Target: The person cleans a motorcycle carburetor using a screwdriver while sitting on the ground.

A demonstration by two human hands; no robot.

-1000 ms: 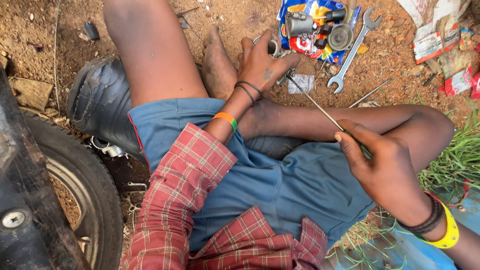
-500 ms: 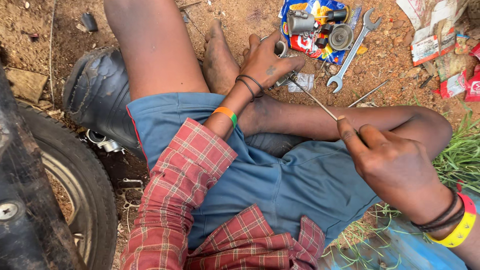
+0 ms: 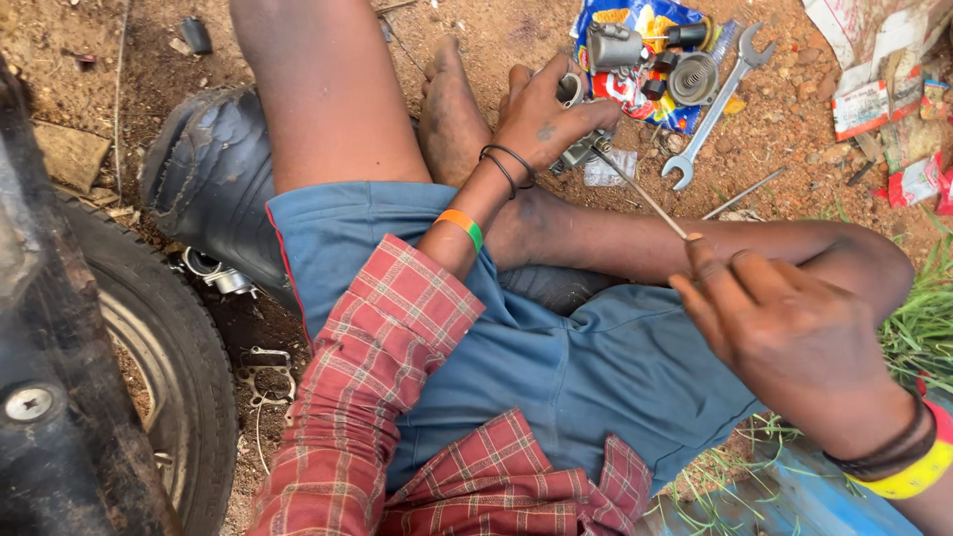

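From the head camera, a person sits on the dirt ground (image 3: 476,30) with bare legs crossed, in blue shorts and a red check shirt.

The left hand (image 3: 546,114) is out in front, near a bare foot. Its fingers are curled tight around a small grey metal part (image 3: 579,149), and the part pokes out below the thumb. Black bands and an orange and green band sit on that wrist.

The right hand (image 3: 794,337) is close to the camera, low on the right. Its thumb and first finger are pressed together, pinching the near end of a thin metal rod (image 3: 640,191). The rod goes up and left, and its far tip touches the grey metal part in the left hand. A yellow band and dark bands are on this wrist.

Just past the left hand lies a flat, shiny snack wrapper (image 3: 635,50) in blue, yellow and red. Small dark metal parts (image 3: 690,77) rest on top of it. A silver spanner (image 3: 717,104) lies beside the wrapper, with one end touching it. A small clear plastic bag (image 3: 608,171) lies on the dirt under the rod.

In the top right corner are torn paper packets (image 3: 874,99) in white and red, some crumpled.

On the left side is a black tyre (image 3: 169,367), and a black rubber boot (image 3: 213,179) lies next to the leg. Green grass (image 3: 923,318) grows at the right.
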